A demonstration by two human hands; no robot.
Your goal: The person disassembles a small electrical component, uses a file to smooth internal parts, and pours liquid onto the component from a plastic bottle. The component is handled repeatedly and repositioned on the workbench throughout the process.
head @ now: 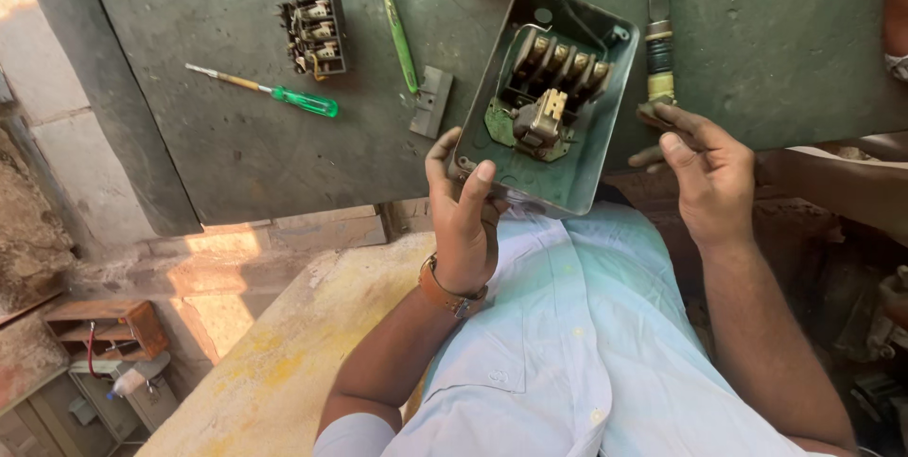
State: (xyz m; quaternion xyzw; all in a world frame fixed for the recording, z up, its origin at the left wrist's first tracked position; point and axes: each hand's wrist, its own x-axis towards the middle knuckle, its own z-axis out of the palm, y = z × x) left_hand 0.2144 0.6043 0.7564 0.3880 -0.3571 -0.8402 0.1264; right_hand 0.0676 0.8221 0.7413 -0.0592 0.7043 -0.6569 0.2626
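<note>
Left hand (463, 216) clamps the open switch box (544, 97)'s near corner; right hand (705, 173), loosely curled, empty, beside it; green screwdriver (284, 93) well left, likely needed next

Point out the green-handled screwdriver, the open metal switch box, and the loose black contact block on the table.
Screwdriver (305, 101): head view, on its green handle.
Switch box (530, 183): head view, on the bare floor of the box.
Contact block (317, 36): head view, on its middle.

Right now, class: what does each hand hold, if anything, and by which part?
The left hand grips the open green box at its near left corner, thumb on the rim. The right hand holds nothing; its fingers rest beside the box.
</note>
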